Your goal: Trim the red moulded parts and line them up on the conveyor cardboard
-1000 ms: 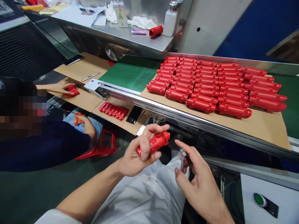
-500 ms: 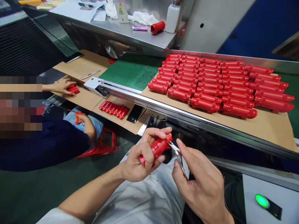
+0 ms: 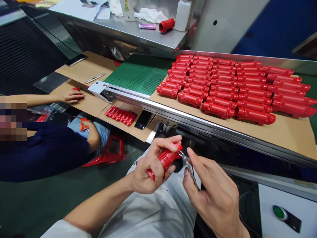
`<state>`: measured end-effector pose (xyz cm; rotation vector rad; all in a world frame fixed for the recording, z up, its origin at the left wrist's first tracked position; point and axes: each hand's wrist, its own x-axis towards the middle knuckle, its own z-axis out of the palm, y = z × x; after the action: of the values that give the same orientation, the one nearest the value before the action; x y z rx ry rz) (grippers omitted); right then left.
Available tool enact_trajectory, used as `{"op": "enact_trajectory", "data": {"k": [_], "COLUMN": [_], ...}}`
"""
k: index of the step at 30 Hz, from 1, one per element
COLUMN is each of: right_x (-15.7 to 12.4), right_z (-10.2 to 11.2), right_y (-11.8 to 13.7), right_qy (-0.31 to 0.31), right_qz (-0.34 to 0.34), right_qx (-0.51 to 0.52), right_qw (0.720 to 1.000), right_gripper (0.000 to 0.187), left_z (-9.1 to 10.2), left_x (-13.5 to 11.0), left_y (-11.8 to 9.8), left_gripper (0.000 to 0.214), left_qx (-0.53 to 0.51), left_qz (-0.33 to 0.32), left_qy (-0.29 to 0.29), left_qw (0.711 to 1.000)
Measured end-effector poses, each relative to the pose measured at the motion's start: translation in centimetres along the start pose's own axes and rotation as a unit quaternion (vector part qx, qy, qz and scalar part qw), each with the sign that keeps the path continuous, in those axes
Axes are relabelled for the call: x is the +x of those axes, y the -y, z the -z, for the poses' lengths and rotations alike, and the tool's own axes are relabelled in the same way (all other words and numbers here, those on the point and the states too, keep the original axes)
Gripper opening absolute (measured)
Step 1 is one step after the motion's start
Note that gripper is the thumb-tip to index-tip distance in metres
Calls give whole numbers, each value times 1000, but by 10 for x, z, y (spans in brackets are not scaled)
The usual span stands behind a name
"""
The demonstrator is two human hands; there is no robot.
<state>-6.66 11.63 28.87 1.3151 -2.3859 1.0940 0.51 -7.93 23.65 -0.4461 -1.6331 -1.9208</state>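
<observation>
Two hands in use, both above my lap. My left hand (image 3: 151, 170) is closed around a ribbed red plastic housing (image 3: 168, 158), gripping it firmly. My right hand (image 3: 210, 198) pinches small metal snips (image 3: 188, 164), their tips at the housing's end.

Beyond, past a steel rail (image 3: 198, 122), red housings (image 3: 218, 87) lie in neat rows on a cardboard-covered surface (image 3: 289, 135). To their left: a green cutting mat (image 3: 138, 74) and, nearer, a short batch of red parts (image 3: 120, 115) beside a phone (image 3: 143, 119). A co-worker's hand (image 3: 71, 96) rests on the cardboard further left. Farthest, on a steel shelf (image 3: 138, 33): a white bottle (image 3: 183, 11) and a red housing (image 3: 166, 25).
</observation>
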Motion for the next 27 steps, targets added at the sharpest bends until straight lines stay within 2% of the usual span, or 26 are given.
{"op": "enact_trajectory", "data": {"k": [11,18,27], "right_x": [-2,-5,-4], "right_z": [-2,-4,-8], "right_y": [-5,-6,-2], "right_qy": [20,39,27], "right_qz": [6,-9,-5], "right_qx": [14,52,14], "right_qw": [1000,998,1000], "right_gripper": [62,62,62], "left_z": [2,6,8], "left_x": [-5,-3,-3], "left_y": [3,4,4], "left_gripper": [40,38,38], "left_qx": [24,51,68], "left_qz": [-10,-31,-27], "left_qy": [3,32,36], "left_qw": [1000,998,997]}}
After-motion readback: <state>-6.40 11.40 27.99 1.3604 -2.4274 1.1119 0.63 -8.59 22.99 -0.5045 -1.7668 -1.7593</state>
